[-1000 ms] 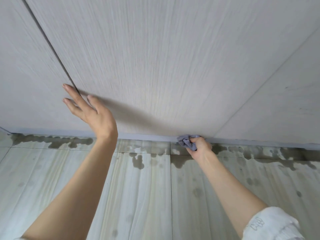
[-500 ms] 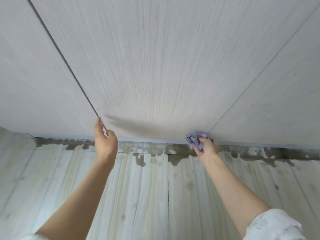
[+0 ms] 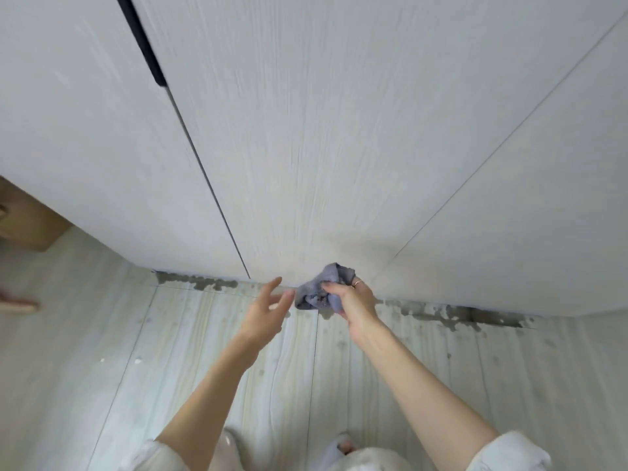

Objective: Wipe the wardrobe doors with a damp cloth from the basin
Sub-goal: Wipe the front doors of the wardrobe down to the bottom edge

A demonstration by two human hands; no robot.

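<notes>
The right hand point(image 3: 353, 302) grips a crumpled grey-blue cloth point(image 3: 321, 290), its fingers point(image 3: 334, 287) curled round the bunched fabric, a thin ring point(image 3: 357, 283) on one of them. The cloth sits just below the middle of the view, toward 6 o'clock from centre, in front of the foot of the middle wardrobe door point(image 3: 306, 130); whether it touches the door cannot be told. The left hand point(image 3: 263, 312) hovers at the cloth's 9 o'clock side, its fingers spread and relaxed, holding nothing, the fingertips just beside the fabric; touching or apart cannot be told.

Three pale wood-grain door panels fill the upper part of the view. The left door point(image 3: 85, 130) lies toward 10 o'clock, split from the middle one by a narrow seam that widens into a dark handle slot point(image 3: 142, 42) near 11 o'clock. The right door point(image 3: 543, 198) lies toward 3 o'clock behind another thin seam.

Below the doors runs a pale plank floor point(image 3: 170, 368). Dark wet patches point(image 3: 200, 282) line the base of the wardrobe at 8 o'clock from the cloth, and more wet patches point(image 3: 469, 316) lie along it at 4 o'clock, with small spots scattered over the boards nearer the person.

At 9 o'clock on the edge of the view stands a brown cardboard box point(image 3: 27, 222), and below it part of a pinkish slipper point(image 3: 17, 302). At 6 o'clock, a white sleeve point(image 3: 509, 452) is rolled back on the right forearm, and a light slipper point(image 3: 339, 445) shows on the floor.
</notes>
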